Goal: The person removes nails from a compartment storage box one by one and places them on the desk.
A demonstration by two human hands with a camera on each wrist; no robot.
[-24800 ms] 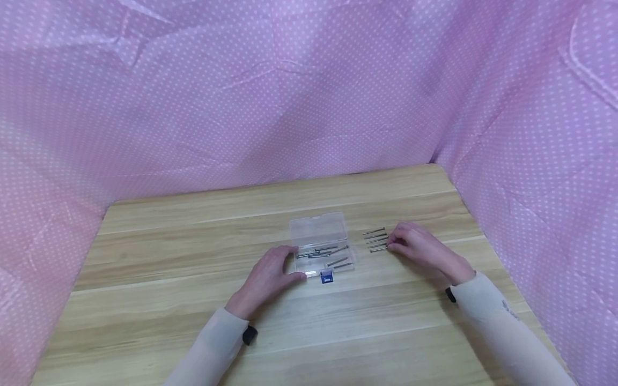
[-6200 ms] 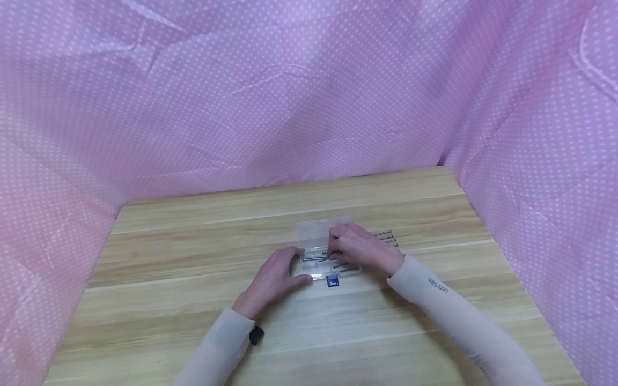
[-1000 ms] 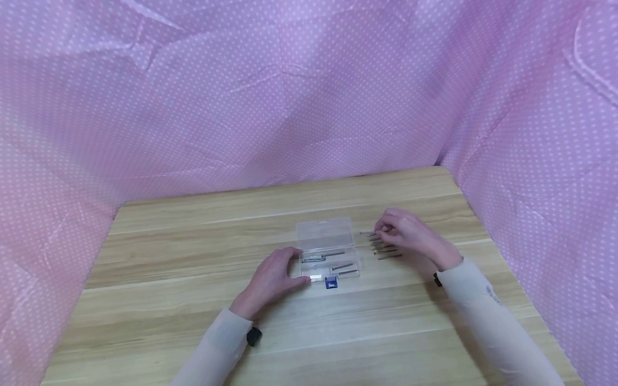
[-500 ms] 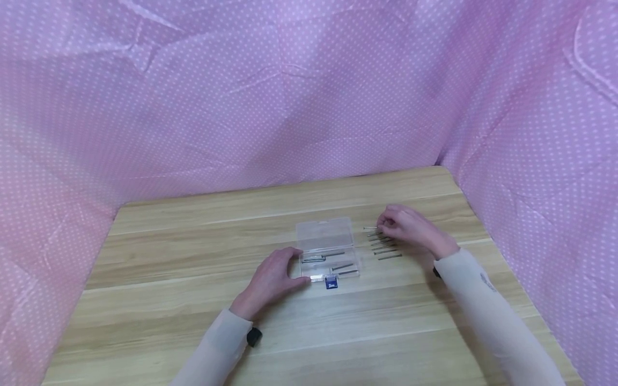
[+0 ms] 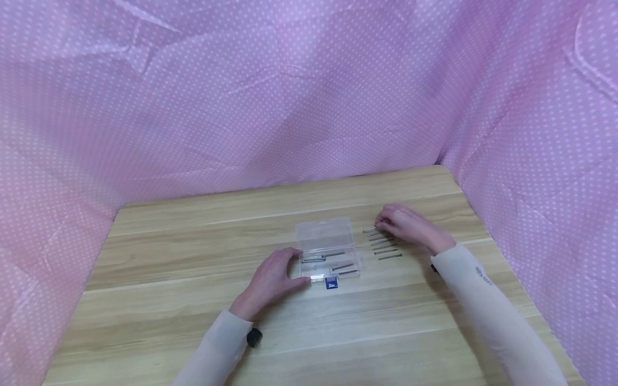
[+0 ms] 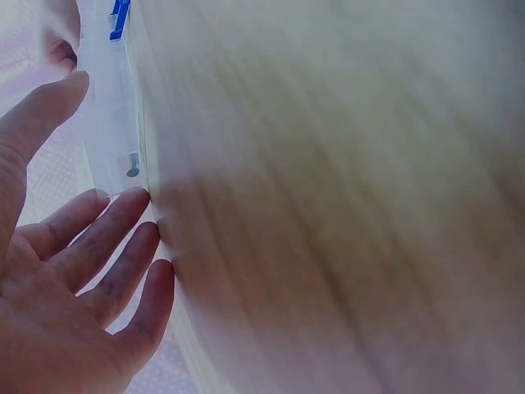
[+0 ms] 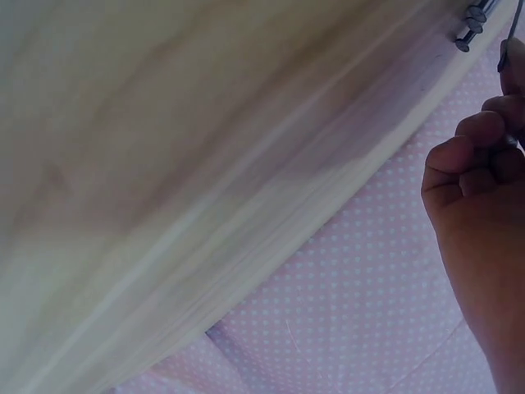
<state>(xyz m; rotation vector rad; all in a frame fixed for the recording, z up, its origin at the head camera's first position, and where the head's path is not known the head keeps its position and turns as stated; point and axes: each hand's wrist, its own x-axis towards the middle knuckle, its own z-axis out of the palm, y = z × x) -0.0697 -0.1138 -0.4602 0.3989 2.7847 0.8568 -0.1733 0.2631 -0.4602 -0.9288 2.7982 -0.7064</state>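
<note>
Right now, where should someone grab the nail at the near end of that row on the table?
Probably mid-shaft, pinched from above on the near side: the nearest nail lies flat on the table, and the next nail sits close along its far side.

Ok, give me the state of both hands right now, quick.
Left hand: open, resting against the clear box.
Right hand: closed, holding a nail.

A clear plastic box (image 5: 319, 268) lies open, lid (image 5: 324, 234) to the far side, nails (image 5: 334, 254) inside; the left hand (image 5: 268, 280) touches its left end. Rightward, loose nails (image 5: 390, 257) form a row, the farthest pinched by the right hand (image 5: 409, 228).
</note>
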